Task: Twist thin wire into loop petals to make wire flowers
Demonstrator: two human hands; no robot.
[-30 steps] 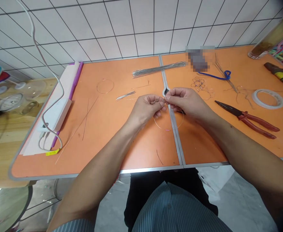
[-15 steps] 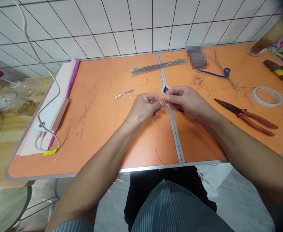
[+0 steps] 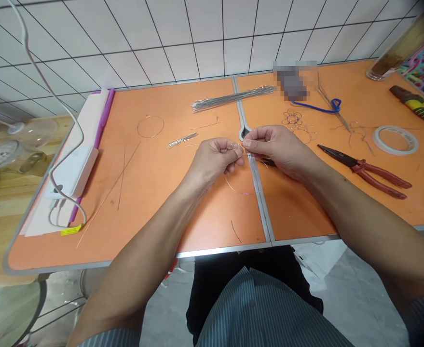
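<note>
Over the middle of the orange table, my left hand (image 3: pixel 219 156) is closed in a pinch on a thin wire (image 3: pixel 235 190), which curves below the fingers and carries a small pink part. My right hand (image 3: pixel 275 144) sits close beside it, thumb and fingers pinched at the same small wirework; its fingertips nearly touch those of my left hand. A dark tool is partly hidden under my right hand. Left of my hands lies a short bundle of wires (image 3: pixel 182 140), and behind them a longer bundle of silvery wires (image 3: pixel 229 99).
Red-handled pliers (image 3: pixel 364 169), a white tape roll (image 3: pixel 395 140), a yellow-black cutter (image 3: pixel 419 107) and wire flowers (image 3: pixel 292 117) lie at right. A glass (image 3: pixel 380 71) stands at the back right. At left are a white power strip (image 3: pixel 72 173) and a wire ring (image 3: pixel 150 126).
The view has shifted slightly, so the table items appear a little further left. Both hands keep their pinch close together, with only slight finger movement.
</note>
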